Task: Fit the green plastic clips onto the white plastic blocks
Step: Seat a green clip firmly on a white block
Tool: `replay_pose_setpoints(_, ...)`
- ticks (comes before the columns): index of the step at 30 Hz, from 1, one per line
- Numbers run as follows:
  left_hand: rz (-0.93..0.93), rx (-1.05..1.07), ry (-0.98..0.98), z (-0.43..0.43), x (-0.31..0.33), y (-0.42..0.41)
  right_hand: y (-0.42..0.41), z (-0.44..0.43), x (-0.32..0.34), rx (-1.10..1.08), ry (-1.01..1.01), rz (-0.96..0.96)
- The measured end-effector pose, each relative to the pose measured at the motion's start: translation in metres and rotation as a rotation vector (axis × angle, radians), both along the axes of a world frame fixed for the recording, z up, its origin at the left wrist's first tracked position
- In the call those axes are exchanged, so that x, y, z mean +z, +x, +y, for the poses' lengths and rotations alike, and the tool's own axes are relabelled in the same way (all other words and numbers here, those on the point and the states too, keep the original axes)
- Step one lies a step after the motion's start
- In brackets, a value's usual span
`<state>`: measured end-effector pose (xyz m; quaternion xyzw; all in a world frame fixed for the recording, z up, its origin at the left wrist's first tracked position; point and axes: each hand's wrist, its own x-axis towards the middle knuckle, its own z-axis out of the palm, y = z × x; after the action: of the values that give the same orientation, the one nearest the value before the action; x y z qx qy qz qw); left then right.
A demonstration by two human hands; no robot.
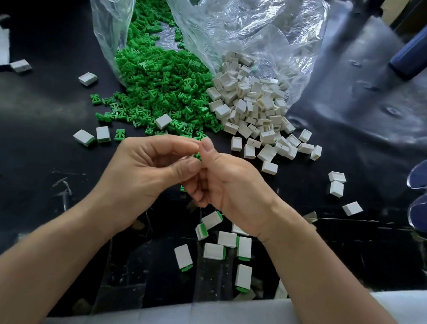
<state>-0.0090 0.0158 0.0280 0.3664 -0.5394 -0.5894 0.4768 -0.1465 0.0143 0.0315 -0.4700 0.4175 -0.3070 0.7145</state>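
The green clip (197,156) sits between my fingertips, just above the table (44,128) and in front of the two heaps. My left hand (143,166) pinches it between thumb and forefinger. My right hand (226,180) closes on it from the other side, thumb up and fingers curled under; whether those fingers also hide a block I cannot tell. I judge the clip to be almost weightless, stiff and a little springy in its prongs, with smooth plastic that could squirt out of a careless pinch. It is best held by its flat head, leaving the prongs free to go into a slot. The white blocks (250,101) look just as light, hard and hollow, and are easiest to take across their broad faces. They spill from a clear bag (256,24) lying open on its side. The spare clips (159,86) pour from a second clear bag (109,13) to its left. A few finished pieces (214,251), with green showing at one end, lie near the table edge, and a pair of glasses (424,193) rests off to my right.
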Motion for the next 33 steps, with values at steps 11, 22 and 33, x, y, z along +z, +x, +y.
replay_pose_setpoints(11, -0.001, -0.004, 0.041, -0.0026, -0.0031, 0.0033, -0.0016, -0.0022, -0.0019, 0.004, -0.004, -0.016)
replay_pose_setpoints(22, 0.013, -0.032, 0.081, -0.0031, -0.0018, 0.0050, -0.0046, -0.0010, 0.0010, 0.063, -0.189, 0.232)
replay_pose_setpoints(33, 0.025, -0.009, 0.118, -0.0027, -0.0012, 0.0051, -0.0006, 0.0001, -0.0036, -0.013, -0.259, 0.286)
